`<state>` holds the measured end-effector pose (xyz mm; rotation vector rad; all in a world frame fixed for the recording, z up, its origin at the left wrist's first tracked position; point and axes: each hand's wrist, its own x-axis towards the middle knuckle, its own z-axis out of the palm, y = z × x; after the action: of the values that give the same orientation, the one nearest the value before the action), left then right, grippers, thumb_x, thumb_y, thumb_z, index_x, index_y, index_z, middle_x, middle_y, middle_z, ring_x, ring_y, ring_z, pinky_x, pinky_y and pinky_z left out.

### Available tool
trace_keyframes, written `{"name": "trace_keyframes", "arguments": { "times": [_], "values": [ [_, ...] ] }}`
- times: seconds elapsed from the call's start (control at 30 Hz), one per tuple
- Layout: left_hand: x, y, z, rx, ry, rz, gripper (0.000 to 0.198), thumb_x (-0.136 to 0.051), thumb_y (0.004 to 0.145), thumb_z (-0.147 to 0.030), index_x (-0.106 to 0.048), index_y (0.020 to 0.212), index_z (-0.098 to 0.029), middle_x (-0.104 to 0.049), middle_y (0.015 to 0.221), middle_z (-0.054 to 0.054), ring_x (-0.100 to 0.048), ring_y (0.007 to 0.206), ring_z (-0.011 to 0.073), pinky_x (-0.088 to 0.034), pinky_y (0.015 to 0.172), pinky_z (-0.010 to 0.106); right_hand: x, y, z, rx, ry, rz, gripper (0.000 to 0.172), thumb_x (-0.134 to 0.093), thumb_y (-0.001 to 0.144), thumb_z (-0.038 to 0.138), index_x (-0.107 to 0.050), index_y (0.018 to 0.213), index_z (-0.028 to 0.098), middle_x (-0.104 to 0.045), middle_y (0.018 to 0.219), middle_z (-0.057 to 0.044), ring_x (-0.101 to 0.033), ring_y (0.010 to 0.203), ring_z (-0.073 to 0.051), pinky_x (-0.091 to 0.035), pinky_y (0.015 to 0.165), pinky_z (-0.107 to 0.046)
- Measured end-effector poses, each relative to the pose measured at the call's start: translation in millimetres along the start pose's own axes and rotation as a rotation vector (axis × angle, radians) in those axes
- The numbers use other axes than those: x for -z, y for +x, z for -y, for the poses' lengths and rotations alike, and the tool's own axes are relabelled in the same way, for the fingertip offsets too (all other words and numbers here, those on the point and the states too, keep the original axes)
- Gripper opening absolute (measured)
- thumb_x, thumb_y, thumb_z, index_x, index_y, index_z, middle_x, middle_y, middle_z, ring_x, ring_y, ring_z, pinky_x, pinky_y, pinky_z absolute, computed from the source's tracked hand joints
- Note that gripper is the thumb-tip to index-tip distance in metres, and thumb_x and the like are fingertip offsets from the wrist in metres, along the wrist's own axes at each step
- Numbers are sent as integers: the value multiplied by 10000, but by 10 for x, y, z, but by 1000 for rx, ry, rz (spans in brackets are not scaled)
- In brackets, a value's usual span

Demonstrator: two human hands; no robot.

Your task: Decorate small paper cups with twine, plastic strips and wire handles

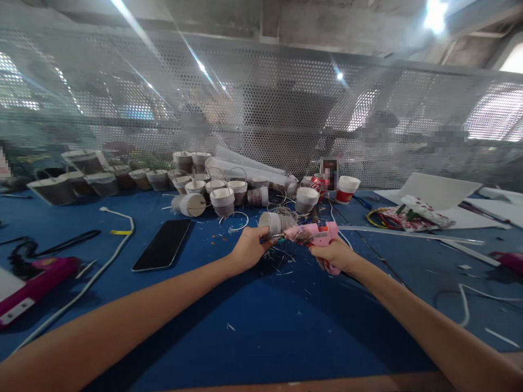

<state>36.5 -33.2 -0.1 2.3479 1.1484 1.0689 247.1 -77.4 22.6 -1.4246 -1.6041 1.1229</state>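
Note:
My left hand (250, 249) is closed around a small pot (268, 222), pale at one end and brown at the other, which lies tilted on its side. In my right hand (335, 255) is a pink hot glue gun (317, 234), its nozzle pointing left and close to the pot. Whether nozzle and pot touch, I cannot tell. A long clear glue stick (408, 235) runs out of the gun's back to the right. Thin brown fibres lie tangled behind and below the pot.
Several small pots (223, 201) crowd the back of the blue table (261, 332). A black phone (162, 245), white cable (110, 267) and magenta power strip (35, 283) lie left. Paper cups (347, 190) and a red can (318, 185) stand behind. A perforated metal screen (281, 103) rises beyond.

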Motion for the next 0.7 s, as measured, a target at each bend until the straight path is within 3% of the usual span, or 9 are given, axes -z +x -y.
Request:
{"name": "trace_keyframes", "arguments": {
  "times": [0.33,0.7],
  "values": [
    [26,13,-49,101,-10,13,193,-591,718,-260,-530,587,-133,-482,529,-36,-405,537,89,-314,506,213,23,1,43,26,-26,-22,197,-510,555,181,-401,392,200,-406,267,45,-380,248,-68,-266,255,-169],
    [16,7,-19,69,9,7,179,-579,734,-270,-561,625,-130,-511,542,-36,-423,530,84,-322,499,203,30,37,-53,36,-5,-92,108,-502,540,244,-424,479,200,-389,275,80,-378,234,-72,-281,246,-164]
  ]
}}
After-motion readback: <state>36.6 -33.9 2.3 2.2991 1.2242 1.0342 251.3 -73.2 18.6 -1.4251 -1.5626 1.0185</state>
